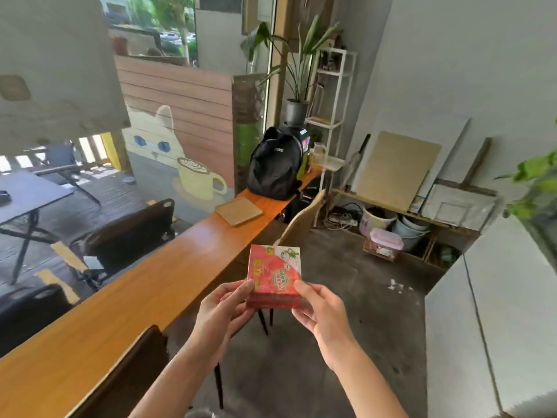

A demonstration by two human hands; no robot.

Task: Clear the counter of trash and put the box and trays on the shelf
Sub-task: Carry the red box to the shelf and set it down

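Note:
A red and pink printed box (273, 270) is held in the air in front of me, over the floor just right of the long wooden counter (144, 297). My left hand (224, 312) grips its lower left side and my right hand (319, 309) grips its lower right side. A flat wooden tray (239, 211) lies on the counter farther along. Past it, a white wire shelf (331, 95) stands at the counter's far end, with a clear tray (333, 162) on a lower level.
A black backpack (275, 164) sits on the counter beyond the tray. Chairs (304, 224) stand along the counter, one dark chair back (126, 375) close at my left. A potted plant (297, 111) stands behind the backpack. Buckets and a pink-lidded bin (384, 244) sit under a low rack at right.

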